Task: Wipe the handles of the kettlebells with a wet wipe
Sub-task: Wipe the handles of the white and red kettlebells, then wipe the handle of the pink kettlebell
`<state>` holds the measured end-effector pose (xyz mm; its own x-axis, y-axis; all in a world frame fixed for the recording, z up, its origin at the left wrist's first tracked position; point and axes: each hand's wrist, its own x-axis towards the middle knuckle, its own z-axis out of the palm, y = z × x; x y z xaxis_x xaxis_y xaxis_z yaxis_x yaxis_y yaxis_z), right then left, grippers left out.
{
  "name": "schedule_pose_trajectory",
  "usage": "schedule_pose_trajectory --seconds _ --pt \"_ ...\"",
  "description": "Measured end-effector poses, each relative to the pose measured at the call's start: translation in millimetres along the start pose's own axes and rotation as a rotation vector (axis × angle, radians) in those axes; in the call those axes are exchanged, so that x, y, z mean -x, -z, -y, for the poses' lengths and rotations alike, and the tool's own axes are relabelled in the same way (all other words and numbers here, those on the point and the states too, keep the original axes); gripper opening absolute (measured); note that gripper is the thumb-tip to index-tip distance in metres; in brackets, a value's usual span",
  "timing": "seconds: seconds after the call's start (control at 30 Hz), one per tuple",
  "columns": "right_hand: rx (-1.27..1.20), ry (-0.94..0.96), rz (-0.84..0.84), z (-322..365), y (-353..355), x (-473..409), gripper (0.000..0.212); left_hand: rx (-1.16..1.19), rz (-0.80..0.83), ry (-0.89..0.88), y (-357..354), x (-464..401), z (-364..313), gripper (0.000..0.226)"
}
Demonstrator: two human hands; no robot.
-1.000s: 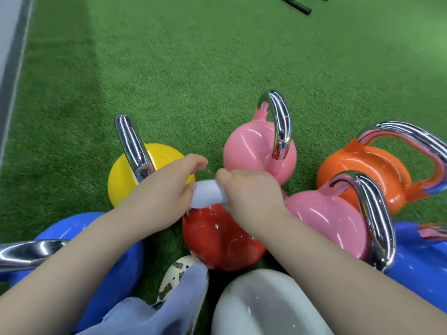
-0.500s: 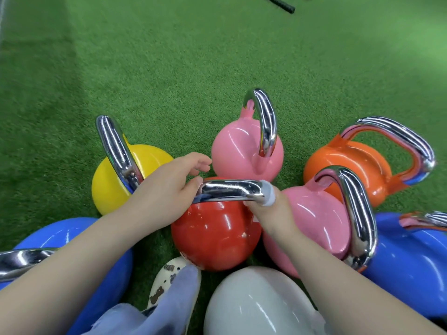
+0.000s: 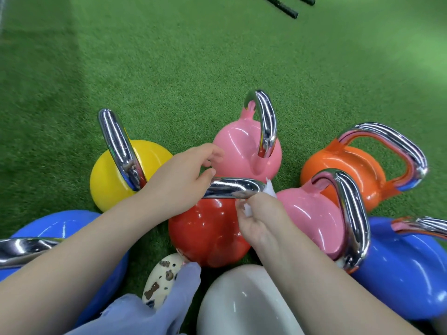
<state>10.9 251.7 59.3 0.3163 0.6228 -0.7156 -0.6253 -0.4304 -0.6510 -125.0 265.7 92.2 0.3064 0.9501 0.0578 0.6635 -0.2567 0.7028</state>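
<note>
A red kettlebell (image 3: 208, 235) stands in the middle of a cluster on green turf, its chrome handle (image 3: 232, 187) lying crosswise. My left hand (image 3: 179, 180) grips the left end of that handle. My right hand (image 3: 256, 213) pinches a white wet wipe (image 3: 269, 191) against the handle's right end, reaching up from below. Around it stand a yellow kettlebell (image 3: 108, 175), two pink kettlebells (image 3: 239, 146) (image 3: 312, 216), an orange kettlebell (image 3: 343, 170), and blue kettlebells (image 3: 55, 228) (image 3: 408, 269), all with chrome handles.
A white kettlebell body (image 3: 242, 301) sits nearest me at the bottom. A patterned shoe (image 3: 159, 276) and pale blue trouser leg (image 3: 135, 313) show at the bottom. Two black bars (image 3: 280, 7) lie on the turf (image 3: 217, 56) far away.
My right hand slid the wipe from the middle of the red kettlebell's handle to its right end, then turned under the handle. My left hand kept its grip on the left end.
</note>
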Motion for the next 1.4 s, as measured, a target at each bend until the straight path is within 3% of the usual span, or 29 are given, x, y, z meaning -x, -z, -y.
schedule_pose_trajectory --seconds 0.1,0.2,0.27,0.4,0.63,0.77,0.83,0.93,1.07,1.17,1.27,1.4 --pt "-0.190 -0.056 0.093 13 4 9 0.050 0.029 -0.020 -0.012 3 -6 0 0.033" --pt "-0.209 -0.147 0.202 31 18 11 0.053 0.078 -0.021 -0.011 8 -18 -5 0.033" --pt "-0.097 -0.194 0.247 46 25 17 0.061 0.086 -0.006 -0.008 12 -30 -11 0.032" --pt "0.225 -0.208 0.408 76 34 45 0.021 0.068 0.050 0.014 30 -63 -28 0.027" --pt "0.808 -0.220 0.488 111 28 36 0.025 -0.209 0.385 -0.060 69 -164 -71 0.022" --pt "0.831 -0.089 0.389 129 16 21 0.014 -0.172 0.447 0.032 63 -204 -60 0.015" --pt "0.811 -0.017 0.351 135 8 9 0.013 0.134 0.305 0.131 50 -205 -43 0.013" --pt "0.829 0.046 0.306 136 -3 -14 0.017 0.557 0.131 0.427 15 -189 -8 0.018" --pt "0.824 0.066 0.270 126 -16 -35 0.018 0.661 0.262 0.683 -29 -150 18 0.039" --pt "0.800 0.097 0.194 119 -22 -48 0.022 0.735 0.447 0.659 -47 -136 16 0.049" --pt "0.816 0.135 0.106 119 -24 -57 0.027 0.674 0.371 0.561 -62 -136 12 0.014" --pt "0.889 0.241 0.038 119 -19 -67 0.020 0.697 0.276 0.542 -71 -145 10 0.014"
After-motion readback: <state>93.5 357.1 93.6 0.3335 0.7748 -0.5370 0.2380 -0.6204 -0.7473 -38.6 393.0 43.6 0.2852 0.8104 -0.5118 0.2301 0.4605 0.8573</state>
